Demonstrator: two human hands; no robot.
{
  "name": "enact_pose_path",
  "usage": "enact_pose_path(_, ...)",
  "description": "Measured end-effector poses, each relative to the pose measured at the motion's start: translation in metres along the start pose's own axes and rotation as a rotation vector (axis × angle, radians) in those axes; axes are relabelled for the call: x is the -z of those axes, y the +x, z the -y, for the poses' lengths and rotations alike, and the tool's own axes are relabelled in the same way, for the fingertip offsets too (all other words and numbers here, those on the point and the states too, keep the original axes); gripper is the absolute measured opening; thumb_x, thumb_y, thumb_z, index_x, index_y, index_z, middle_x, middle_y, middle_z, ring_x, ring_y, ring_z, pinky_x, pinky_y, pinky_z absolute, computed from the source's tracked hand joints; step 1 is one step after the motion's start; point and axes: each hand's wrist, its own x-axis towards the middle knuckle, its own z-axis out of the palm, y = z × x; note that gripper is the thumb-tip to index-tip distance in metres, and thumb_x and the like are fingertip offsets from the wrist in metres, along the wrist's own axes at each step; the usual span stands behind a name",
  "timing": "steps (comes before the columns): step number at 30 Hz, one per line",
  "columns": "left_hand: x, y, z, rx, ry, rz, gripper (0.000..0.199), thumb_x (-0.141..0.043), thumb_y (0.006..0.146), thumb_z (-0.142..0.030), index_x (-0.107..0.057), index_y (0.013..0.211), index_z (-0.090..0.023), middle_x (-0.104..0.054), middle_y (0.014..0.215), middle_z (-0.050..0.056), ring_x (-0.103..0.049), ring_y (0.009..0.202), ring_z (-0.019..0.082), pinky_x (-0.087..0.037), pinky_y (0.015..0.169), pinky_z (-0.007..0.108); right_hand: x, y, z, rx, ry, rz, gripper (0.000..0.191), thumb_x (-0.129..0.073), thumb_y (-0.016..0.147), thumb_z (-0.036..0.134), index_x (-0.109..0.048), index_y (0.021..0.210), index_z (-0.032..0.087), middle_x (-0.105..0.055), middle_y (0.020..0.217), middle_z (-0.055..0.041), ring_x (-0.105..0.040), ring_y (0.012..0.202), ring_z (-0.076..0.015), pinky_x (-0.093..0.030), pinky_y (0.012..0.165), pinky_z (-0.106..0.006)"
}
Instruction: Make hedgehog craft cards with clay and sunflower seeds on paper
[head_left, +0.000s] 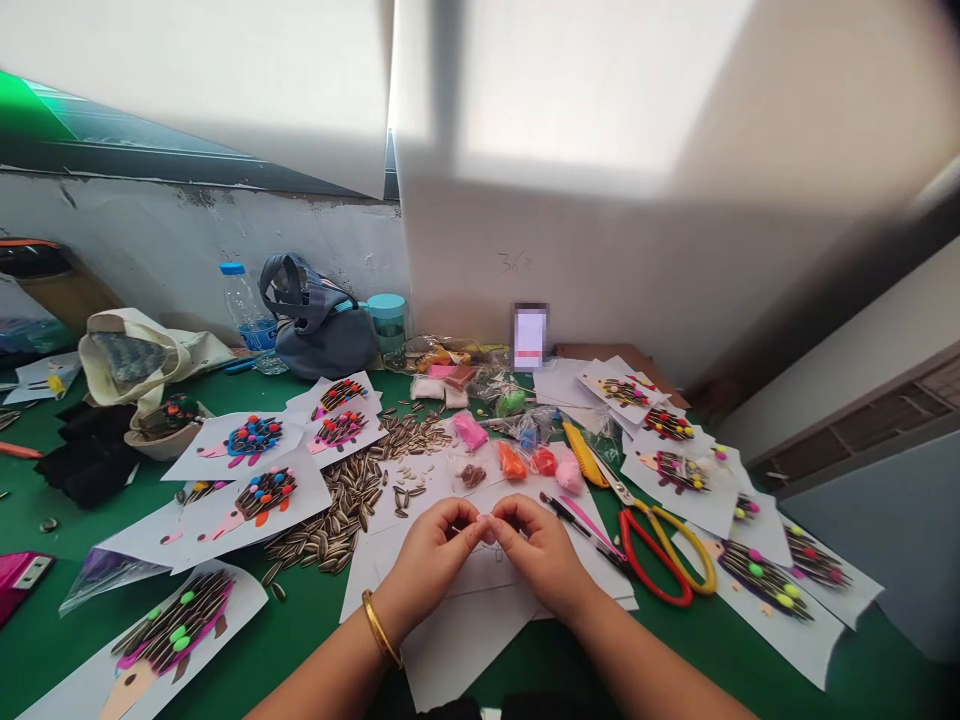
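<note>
Pink clay (487,524) is pinched at the tips of the nearly closed left hand (433,562) and right hand (546,560), near the green desk's (311,605) front edge. A sunlit pale panel (465,255) rises behind the back edge; papers (465,640) lie beneath the hands, scissors (628,508) toward the right edge, seeds (341,505) left of centre.

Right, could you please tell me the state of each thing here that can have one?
Pink piece: held, pinched
Left hand: closed on it
Right hand: closed on it
Scissors: lying flat
Bottle: upright, capped
Jar: lid on
Phone: upright, screen bright
Cream bag: mouth open
Gray bag: standing, opening unclear
Sunflower seeds: loose, heaped
Hedgehog pictures: decorated with seeds
</note>
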Motion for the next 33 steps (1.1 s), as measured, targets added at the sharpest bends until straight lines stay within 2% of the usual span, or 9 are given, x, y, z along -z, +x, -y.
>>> enact_pose_path(3,0.0,0.0,0.001,0.009,-0.035,0.025,0.027,-0.065,0.083,-0.046,-0.066,0.083,-0.019,-0.07,0.084,0.004,-0.063,0.083,0.02,-0.049,0.077,0.03,0.001,0.0,0.001,-0.004,0.013,0.003,0.024,-0.059,0.09,0.043,-0.065,0.088,0.02,-0.066,0.082,-0.002,-0.058,0.075,-0.0166,-0.045,0.068,-0.027)
enact_pose_path(10,0.0,0.001,-0.001,0.031,-0.117,0.023,0.026,-0.07,0.079,-0.043,-0.066,0.083,-0.018,-0.069,0.082,0.004,-0.062,0.081,0.019,-0.047,0.076,0.03,0.0,0.001,0.002,-0.008,-0.024,-0.031,0.026,-0.059,0.09,0.042,-0.063,0.078,0.019,-0.063,0.075,-0.001,-0.054,0.072,-0.0155,-0.043,0.067,-0.026)
enact_pose_path(16,0.001,0.002,0.0,0.029,-0.131,-0.011,0.028,-0.069,0.08,-0.045,-0.064,0.081,-0.017,-0.066,0.079,0.002,-0.059,0.077,0.017,-0.047,0.073,0.029,-0.001,0.001,0.0,-0.044,0.005,-0.004,0.022,-0.062,0.088,0.042,-0.063,0.09,0.02,-0.063,0.083,-0.0011,-0.054,0.075,-0.0156,-0.043,0.069,-0.027)
enact_pose_path(22,-0.001,0.003,0.003,0.008,-0.204,-0.034,0.031,-0.072,0.077,-0.042,-0.056,0.093,-0.02,-0.065,0.075,0.0,-0.062,0.077,0.018,-0.048,0.075,0.031,-0.001,0.001,-0.003,-0.056,-0.004,0.032,0.019,-0.061,0.089,0.038,-0.062,0.082,0.02,-0.064,0.077,-0.0002,-0.052,0.071,-0.0146,-0.041,0.066,-0.026)
enact_pose_path(27,0.002,0.004,0.007,0.01,-0.132,-0.019,0.028,-0.07,0.079,-0.039,-0.053,0.09,-0.02,-0.064,0.074,0.0,-0.062,0.074,0.018,-0.048,0.072,0.031,0.0,0.002,-0.002,-0.041,-0.017,0.001,0.017,-0.062,0.087,0.037,-0.064,0.092,0.021,-0.065,0.084,-0.0007,-0.054,0.075,-0.0153,-0.042,0.068,-0.026)
enact_pose_path(33,0.013,0.007,0.013,0.031,-0.017,0.027,0.024,-0.067,0.079,-0.034,-0.058,0.096,-0.019,-0.065,0.084,0.003,-0.062,0.079,0.018,-0.049,0.074,0.032,0.004,0.004,-0.002,-0.076,-0.085,0.003,0.014,-0.06,0.085,0.033,-0.065,0.083,0.02,-0.064,0.078,-0.0002,-0.054,0.071,-0.0152,-0.041,0.064,-0.026)
